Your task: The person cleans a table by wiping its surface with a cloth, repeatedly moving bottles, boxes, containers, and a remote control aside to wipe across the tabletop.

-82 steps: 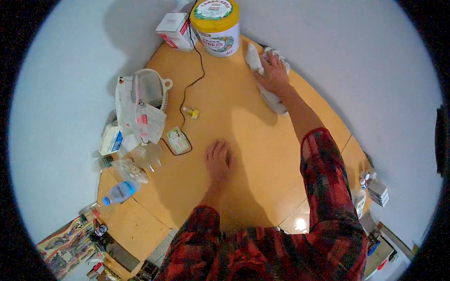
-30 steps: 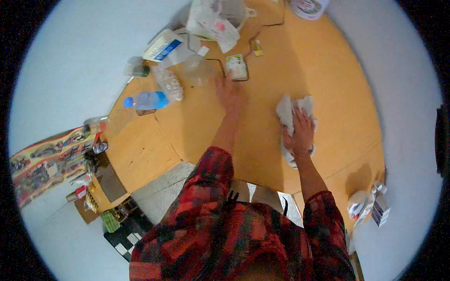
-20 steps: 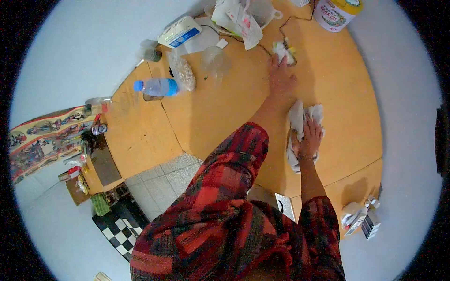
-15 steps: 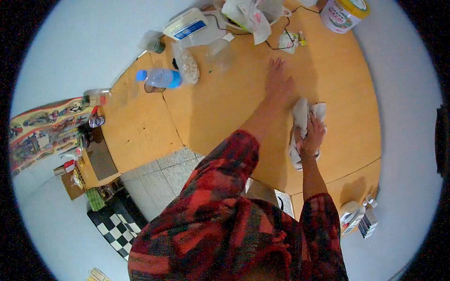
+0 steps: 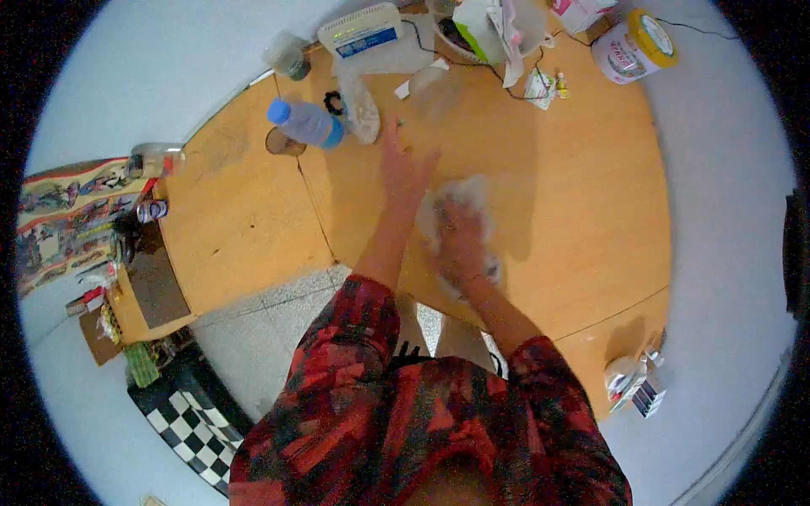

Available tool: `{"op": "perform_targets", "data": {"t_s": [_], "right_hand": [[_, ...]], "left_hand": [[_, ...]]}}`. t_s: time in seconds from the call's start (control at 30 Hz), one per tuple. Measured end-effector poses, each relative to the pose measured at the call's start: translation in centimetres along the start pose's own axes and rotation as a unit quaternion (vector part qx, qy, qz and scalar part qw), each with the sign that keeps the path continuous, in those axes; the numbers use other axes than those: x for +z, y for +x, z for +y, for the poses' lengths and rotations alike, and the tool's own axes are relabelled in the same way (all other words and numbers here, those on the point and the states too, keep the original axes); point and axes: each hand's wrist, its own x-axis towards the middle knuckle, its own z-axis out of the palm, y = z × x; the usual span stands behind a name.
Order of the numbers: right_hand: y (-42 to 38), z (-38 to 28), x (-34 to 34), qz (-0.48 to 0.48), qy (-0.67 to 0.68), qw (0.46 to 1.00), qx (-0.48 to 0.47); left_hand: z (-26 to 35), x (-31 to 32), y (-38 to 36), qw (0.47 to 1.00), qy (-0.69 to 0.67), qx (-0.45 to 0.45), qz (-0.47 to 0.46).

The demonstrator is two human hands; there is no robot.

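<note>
At the far left of the tabletop [image 5: 591, 185] we see a small can [image 5: 153, 210] near the edge, and further in a clear bottle with a blue cap [image 5: 310, 125], lying tilted. Just right of it we find a black ring [image 5: 334, 103] and a clear bag of pale bits [image 5: 362, 111], with a white box with a blue label [image 5: 361, 32] behind them. Next comes our left hand [image 5: 407, 169], its fingers spread wide and holding nothing, their tips near the bag; we cannot tell whether it touches the wood. Just right of this hand lies the white cloth [image 5: 477, 187], crumpled on the tabletop close to the near edge. Our right hand [image 5: 460, 240] lies over it, blurred, so we cannot tell whether those fingers grip the cloth or only press on it. Farther right, toward the back, we have a flat white-and-green packet [image 5: 540, 89], a small yellow item [image 5: 562, 85] just beside it, and a white tub with a yellow lid [image 5: 631, 49].
</note>
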Motion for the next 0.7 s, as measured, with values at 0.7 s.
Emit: {"op": "perform_targets", "data": {"t_s": [0.7], "right_hand": [[-7.5, 23.1, -4.8, 0.197, 0.008, 0.862, 0.468]], "left_hand": [[-0.5, 3.3, 2.0, 0.986, -0.117, -0.084, -0.080]]}}
